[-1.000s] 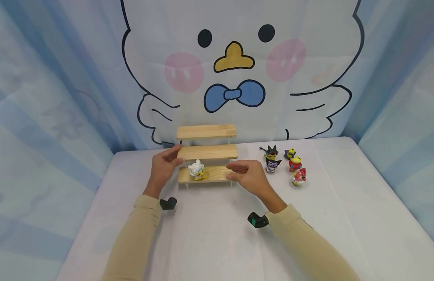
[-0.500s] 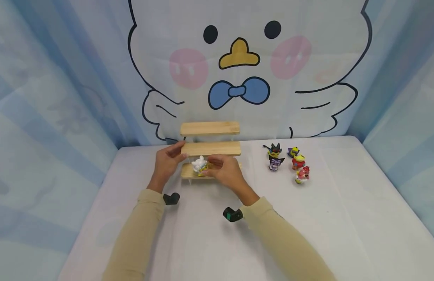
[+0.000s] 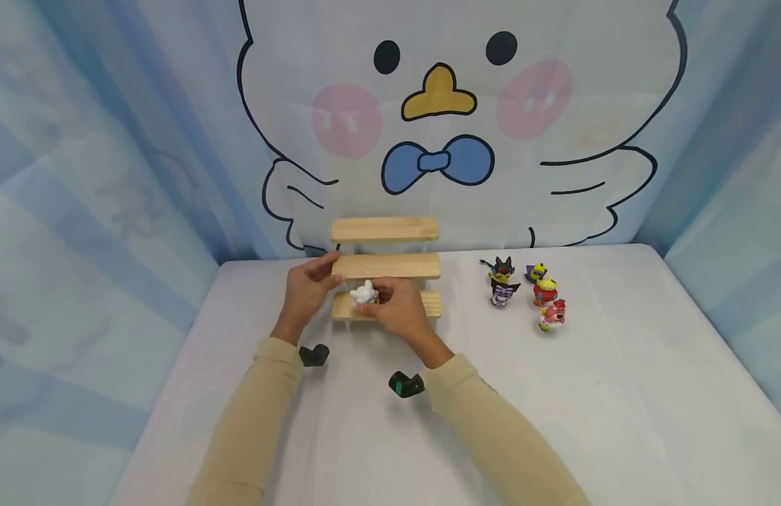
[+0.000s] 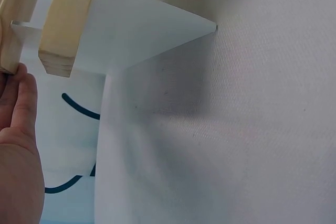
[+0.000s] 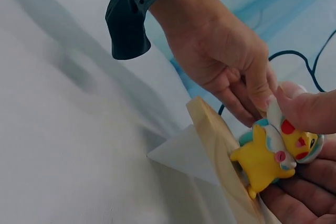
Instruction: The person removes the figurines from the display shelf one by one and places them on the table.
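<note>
A three-tier wooden display shelf (image 3: 385, 266) with pale side supports stands at the back of the table. At its left end, my left hand (image 3: 307, 292) grips the middle plank, with fingertips touching the wood in the left wrist view. My right hand (image 3: 399, 308) pinches a yellow Pikachu figurine (image 5: 266, 158) between thumb and fingers. The figurine wears a white hood and has red cheeks. Its feet are at the lowest plank (image 5: 212, 132), towards the left side. In the head view only its white hood shows clearly, the rest being partly covered by the right hand.
Right of the shelf, several small figurines stand on the white table: a dark-eared one (image 3: 501, 270), a purple-and-black one (image 3: 501, 295), a caped one (image 3: 536, 273), a red-clothed one (image 3: 545, 292) and a pink one (image 3: 553, 314). A printed curtain (image 3: 466, 211) hangs behind.
My right hand has moved left from the lowest plank's right side and taken hold of the figurine, whose face has turned out of the head view. The left hand stays at the shelf.
</note>
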A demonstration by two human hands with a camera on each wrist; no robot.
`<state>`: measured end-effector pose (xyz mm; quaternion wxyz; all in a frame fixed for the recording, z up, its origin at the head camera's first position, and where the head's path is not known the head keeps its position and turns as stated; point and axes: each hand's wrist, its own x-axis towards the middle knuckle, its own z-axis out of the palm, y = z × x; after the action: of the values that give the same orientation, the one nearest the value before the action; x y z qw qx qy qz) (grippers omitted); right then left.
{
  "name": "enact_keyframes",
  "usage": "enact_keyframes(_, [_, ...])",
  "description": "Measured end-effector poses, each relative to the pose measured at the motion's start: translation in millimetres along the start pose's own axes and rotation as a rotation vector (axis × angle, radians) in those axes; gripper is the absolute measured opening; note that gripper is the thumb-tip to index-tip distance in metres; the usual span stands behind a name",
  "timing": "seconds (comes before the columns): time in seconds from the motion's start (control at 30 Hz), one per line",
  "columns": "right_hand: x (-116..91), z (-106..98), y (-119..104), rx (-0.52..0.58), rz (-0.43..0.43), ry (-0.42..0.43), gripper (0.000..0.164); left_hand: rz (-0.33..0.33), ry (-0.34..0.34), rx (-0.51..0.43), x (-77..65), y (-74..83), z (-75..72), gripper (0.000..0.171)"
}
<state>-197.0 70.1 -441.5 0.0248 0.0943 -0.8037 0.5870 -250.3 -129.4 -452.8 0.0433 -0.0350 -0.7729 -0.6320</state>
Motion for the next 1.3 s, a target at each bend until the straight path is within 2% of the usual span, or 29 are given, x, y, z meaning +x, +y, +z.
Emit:
enact_keyframes(0.13, [-2, -1, -1, -0.021, -0.018, 0.035, 0.039, 0.027, 0.001, -0.016, 0.8, 1.4, 1.2, 0.047])
enact_keyframes(0.37, [-10, -6, -2, -0.012, -0.024, 0.122, 0.039, -0.012, -0.004, -0.002, 1.3, 2.2, 3.3, 0.048])
enact_keyframes(0.6, [-20, -18, -6, 0.003, 0.005, 0.161, 0.04, -0.043, -0.008, -0.007, 1.0, 1.0, 2.7, 0.049])
enact_keyframes(1.3, [-33, -58, -6, 0.037, 0.063, 0.285, 0.04, -0.006, -0.016, -0.03, 0.0, 0.9, -0.2, 0.048])
